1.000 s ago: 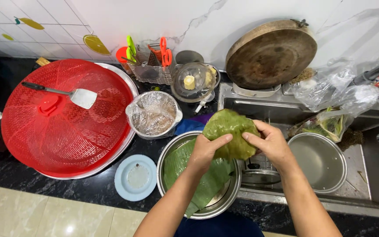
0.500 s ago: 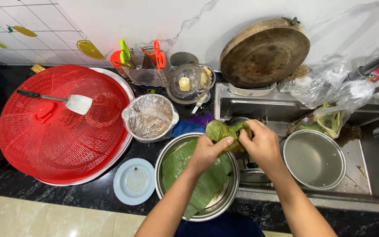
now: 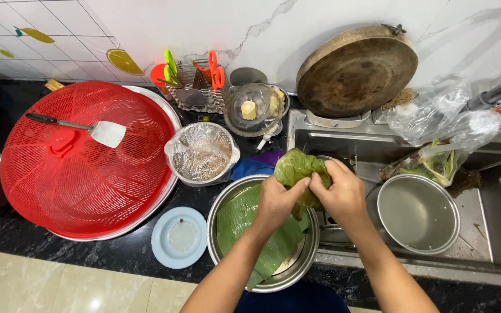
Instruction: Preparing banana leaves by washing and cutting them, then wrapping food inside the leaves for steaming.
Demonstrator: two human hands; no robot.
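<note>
**Both hands fold a green leaf over a steel bowl**

The left hand (image 3: 276,200) and the right hand (image 3: 343,194) both clench a bunched green leaf (image 3: 297,168), fingers wrapped round it, thumbs pressed into its near side; the leaf is held just above the far right rim of a steel bowl (image 3: 218,232), which stands at the near edge of the dark counter (image 3: 42,255); inside the bowl lies a flat banana leaf (image 3: 244,220); just left of the bowl sits a small pale blue lid (image 3: 179,237); further left a red mesh food cover (image 3: 76,162) carries a spatula (image 3: 102,132); beyond the bowl stands a pot lined with a clear bag (image 3: 201,152); to the right, in the sink (image 3: 482,232), rests an empty steel pan (image 3: 417,213); a round wooden chopping board (image 3: 356,71) leans against the far wall
</note>
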